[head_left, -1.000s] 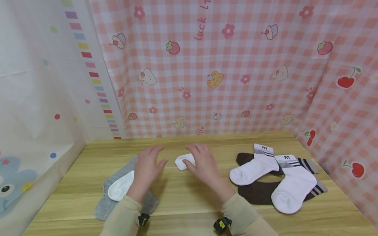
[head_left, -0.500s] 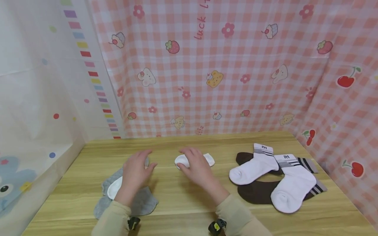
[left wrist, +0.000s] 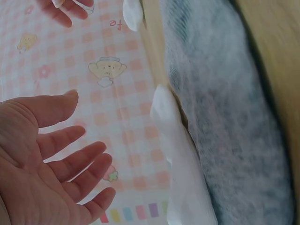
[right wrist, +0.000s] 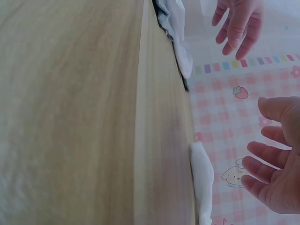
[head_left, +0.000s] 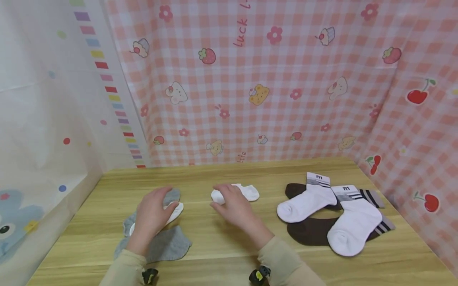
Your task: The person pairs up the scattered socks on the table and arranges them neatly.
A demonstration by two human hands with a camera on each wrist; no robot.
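Observation:
On the left part of the table, a white ankle sock [head_left: 177, 211] lies on two grey socks [head_left: 171, 245], one of them reaching up behind it. My left hand [head_left: 152, 214] hovers over these socks and hides part of them; in the left wrist view its fingers [left wrist: 84, 161] are spread and hold nothing. At the table's middle is a second white ankle sock [head_left: 251, 192]. My right hand [head_left: 234, 205] is raised in front of it, covering its centre in the head view. The right wrist view shows loosely bent fingers [right wrist: 265, 154] apart from that white sock [right wrist: 202, 183].
At the right, two white crew socks [head_left: 304, 204] with dark stripes lie across two dark brown socks [head_left: 311, 232] with grey striped cuffs. A pink checked cloth [head_left: 229, 79] hangs behind the wooden table [head_left: 222, 262], and a white patterned cloth [head_left: 43, 119] hangs at the left.
My left hand has moved left and down over the grey socks, uncovering the near end of the white one. The right hand has shifted slightly left, exposing more of the middle white sock.

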